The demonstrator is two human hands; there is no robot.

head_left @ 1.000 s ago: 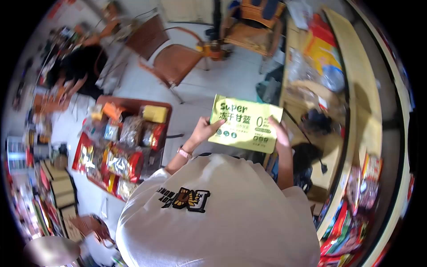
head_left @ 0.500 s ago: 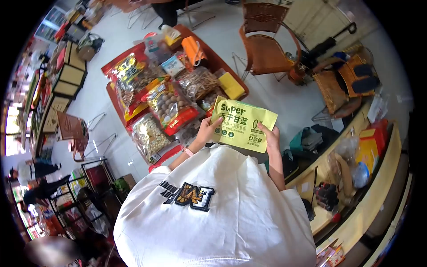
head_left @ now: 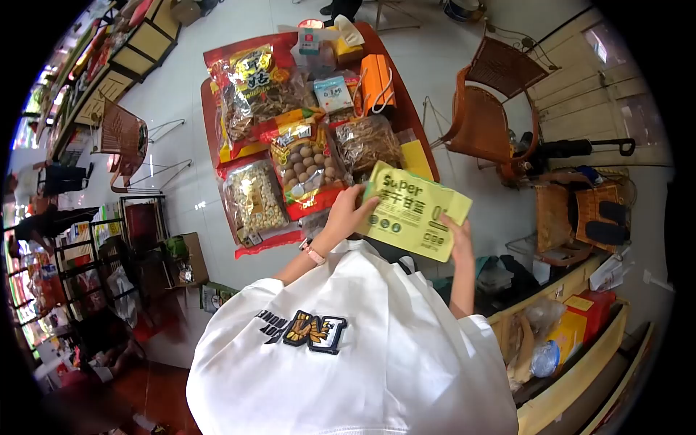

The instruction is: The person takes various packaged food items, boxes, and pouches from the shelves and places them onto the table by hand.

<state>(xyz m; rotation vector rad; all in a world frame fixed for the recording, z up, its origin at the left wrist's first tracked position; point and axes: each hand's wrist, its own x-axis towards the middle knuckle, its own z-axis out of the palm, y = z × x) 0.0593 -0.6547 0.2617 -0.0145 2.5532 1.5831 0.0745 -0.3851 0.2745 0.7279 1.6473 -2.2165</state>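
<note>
A yellow-green pouch (head_left: 413,210) with "Super" printed on it is held flat in front of the white shirt. My left hand (head_left: 348,216) pinches its left edge, thumb on the front. The right edge is gripped by my right hand (head_left: 461,239). Just beyond the pouch, a red table (head_left: 415,116) bears a bag of round brown items (head_left: 307,165), a bag of pale pieces (head_left: 254,197), a bag of dried strips (head_left: 368,145), a large red-and-yellow bag (head_left: 254,87), an orange box (head_left: 375,83) and a small white-and-blue box (head_left: 333,94).
Brown chairs stand at the right (head_left: 482,116) and left (head_left: 123,141). A wooden counter (head_left: 580,391) with a yellow-and-red package (head_left: 573,326) is at the lower right. Dark shelving (head_left: 109,254) lines the left, where people stand in the distance.
The view has swung to the right, so the table now lies straight ahead and the counter has shifted to the lower right. Both hands keep hold of the pouch, which has tilted slightly.
</note>
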